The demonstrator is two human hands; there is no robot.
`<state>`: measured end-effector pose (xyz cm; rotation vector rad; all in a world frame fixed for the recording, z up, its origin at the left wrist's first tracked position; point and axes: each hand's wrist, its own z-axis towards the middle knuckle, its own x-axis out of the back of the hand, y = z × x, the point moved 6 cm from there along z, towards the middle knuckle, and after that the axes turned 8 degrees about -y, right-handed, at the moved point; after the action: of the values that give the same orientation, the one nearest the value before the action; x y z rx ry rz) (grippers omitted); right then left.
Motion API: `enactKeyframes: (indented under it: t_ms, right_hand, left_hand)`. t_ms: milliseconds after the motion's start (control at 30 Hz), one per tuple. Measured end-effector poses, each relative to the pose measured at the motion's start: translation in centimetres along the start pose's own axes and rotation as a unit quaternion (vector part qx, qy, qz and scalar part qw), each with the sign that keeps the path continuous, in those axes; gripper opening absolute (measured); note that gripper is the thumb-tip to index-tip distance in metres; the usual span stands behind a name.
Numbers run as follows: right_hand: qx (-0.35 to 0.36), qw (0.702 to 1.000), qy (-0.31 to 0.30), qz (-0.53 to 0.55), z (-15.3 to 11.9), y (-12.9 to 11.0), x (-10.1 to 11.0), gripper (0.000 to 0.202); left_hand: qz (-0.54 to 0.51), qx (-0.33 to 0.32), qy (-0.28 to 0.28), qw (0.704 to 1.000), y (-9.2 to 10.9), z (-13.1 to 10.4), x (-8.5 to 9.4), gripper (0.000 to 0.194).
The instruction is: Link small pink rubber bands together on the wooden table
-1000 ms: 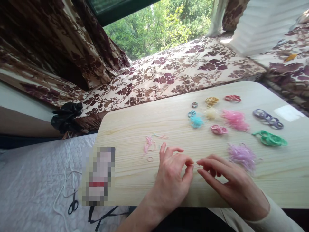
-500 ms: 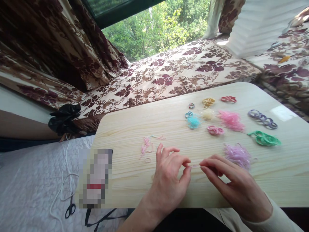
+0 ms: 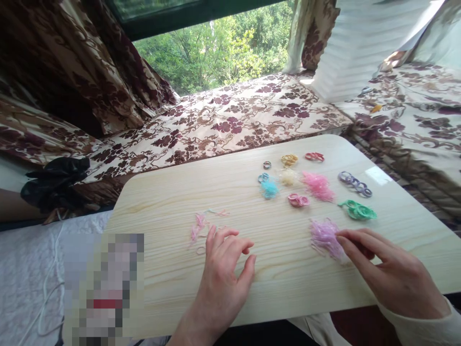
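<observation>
My left hand (image 3: 227, 269) hovers over the middle front of the table with its thumb and fingers apart, and nothing shows between them. At the right, the thumb and fingertips of my right hand (image 3: 382, 266) are pinched together at the edge of a lilac pile of thin elastic bands (image 3: 326, 235). Whatever is in that pinch is too small to make out. Beyond the left fingers lies a loose cluster of pink bands (image 3: 198, 226), with one small ring-shaped band (image 3: 200, 250) beside it.
Toward the back right of the wooden table (image 3: 162, 202) lie blue bands (image 3: 269, 189), pink bands (image 3: 319, 186), yellow rings (image 3: 289, 160), green rings (image 3: 361, 210) and purple rings (image 3: 355, 184). A blurred-out object (image 3: 111, 288) is at the left edge. Floral cloth (image 3: 230, 120) covers the window ledge.
My hands have moved apart; a thin pale band was stretched between their fingertips before. The right hand went right to the lilac pile, and the left fingers opened. The view shifted.
</observation>
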<state>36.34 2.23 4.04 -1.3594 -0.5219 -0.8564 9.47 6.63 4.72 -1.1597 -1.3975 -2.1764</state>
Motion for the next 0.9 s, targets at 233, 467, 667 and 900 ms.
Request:
enactKeyframes:
  t_ms: [233,467,667,900]
  right_hand:
    - [0.001,0.999,0.001,-0.043,0.4,0.2,0.3,0.032]
    - [0.028,0.999,0.006,-0.027,0.2,-2.1,0.4,0.025]
    - [0.144,0.987,-0.071,0.032,0.5,-7.3,-4.1,0.016]
    - [0.165,0.971,-0.142,0.094,1.7,-9.9,-7.9,0.021]
  left_hand:
    - [0.003,-0.003,0.003,1.0,-0.1,-0.1,0.1,0.016]
    - [0.01,-0.011,0.023,1.0,-0.8,0.0,0.8,0.017]
    - [0.008,0.006,0.027,1.0,-1.2,-0.5,1.1,0.017]
    - [-0.001,0.03,0.043,0.999,-1.8,-1.0,2.0,0.016]
